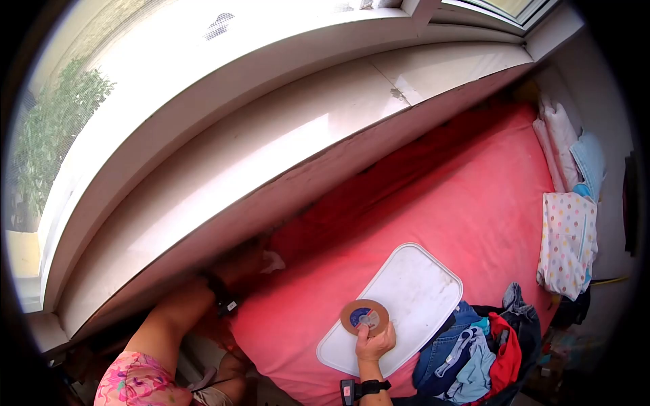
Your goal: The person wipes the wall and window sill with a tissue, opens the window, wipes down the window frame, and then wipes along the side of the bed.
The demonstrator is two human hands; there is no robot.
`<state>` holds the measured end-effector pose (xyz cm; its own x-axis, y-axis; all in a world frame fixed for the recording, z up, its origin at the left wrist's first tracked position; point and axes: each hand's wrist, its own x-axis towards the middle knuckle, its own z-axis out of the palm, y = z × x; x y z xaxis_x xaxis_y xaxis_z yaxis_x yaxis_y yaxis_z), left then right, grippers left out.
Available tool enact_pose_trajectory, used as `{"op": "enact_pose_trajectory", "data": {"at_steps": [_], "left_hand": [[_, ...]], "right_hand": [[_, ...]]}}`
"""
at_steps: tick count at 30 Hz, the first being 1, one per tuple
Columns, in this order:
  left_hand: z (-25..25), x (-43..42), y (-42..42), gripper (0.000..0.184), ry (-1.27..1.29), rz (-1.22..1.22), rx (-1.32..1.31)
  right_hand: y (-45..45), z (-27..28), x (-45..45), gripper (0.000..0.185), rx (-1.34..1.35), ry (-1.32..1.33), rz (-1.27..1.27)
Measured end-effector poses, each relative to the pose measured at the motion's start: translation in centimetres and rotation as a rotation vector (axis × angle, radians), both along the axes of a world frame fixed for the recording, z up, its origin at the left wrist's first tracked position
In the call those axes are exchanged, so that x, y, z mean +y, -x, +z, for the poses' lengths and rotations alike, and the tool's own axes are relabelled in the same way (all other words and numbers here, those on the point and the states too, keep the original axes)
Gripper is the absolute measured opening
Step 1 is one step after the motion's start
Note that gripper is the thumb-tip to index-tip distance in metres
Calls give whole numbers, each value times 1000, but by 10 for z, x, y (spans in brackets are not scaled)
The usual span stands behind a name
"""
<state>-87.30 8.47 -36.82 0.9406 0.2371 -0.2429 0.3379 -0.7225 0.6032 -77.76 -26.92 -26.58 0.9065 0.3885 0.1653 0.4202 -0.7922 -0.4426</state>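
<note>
My right hand (376, 344) grips a round brown roll of tape (347, 317), its blue-and-white label facing up and my thumb on the near edge. The roll is held over a white rectangular tray or board (421, 281) with rounded corners, which lies on the red bedding. In dark shade between the bed and the wall below the sill, my left hand (247, 264) reaches out. Its fingers are too dim to make out. Beside it is a small crumpled whitish thing (273, 262); whether the hand touches it I cannot tell.
A heap of clothes (467, 362) lies to the right of the board. Folded cloths (567, 237) are stacked at the bed's far right edge. A tiled window sill (271, 149) runs diagonally above the red-covered bed (487, 183), with a wall below it.
</note>
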Motion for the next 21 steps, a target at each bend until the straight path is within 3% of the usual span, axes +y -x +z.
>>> {"op": "enact_pose_trajectory", "data": {"at_steps": [1,4,7,9,10,11,13,16,19,21], "left_hand": [[-1,-3,1,46,-88,5,-13],[1,-8,1,29,191,225,14],[22,-8,-6,23,373,370,30],[89,-7,-24,22,24,210,197],[79,-7,-20,22,24,210,197],[70,-7,-16,25,351,300,55],[68,-7,-12,29,676,386,-90],[83,-10,-10,30,402,201,38],[27,-13,-13,31,524,218,82],[7,-16,-18,23,481,-6,-171]], "right_hand": [[0,0,0,41,-1,1,-1],[0,-2,-2,42,-3,11,-2],[0,-4,-2,42,-22,10,-7],[1,-3,-2,43,-3,28,-10],[1,-2,-2,43,-3,27,-11],[0,-1,-1,44,-2,20,-10],[0,1,0,44,-1,13,-8],[0,2,1,46,-4,6,0],[0,4,1,45,22,8,-8],[0,2,1,43,16,-15,-1]]}}
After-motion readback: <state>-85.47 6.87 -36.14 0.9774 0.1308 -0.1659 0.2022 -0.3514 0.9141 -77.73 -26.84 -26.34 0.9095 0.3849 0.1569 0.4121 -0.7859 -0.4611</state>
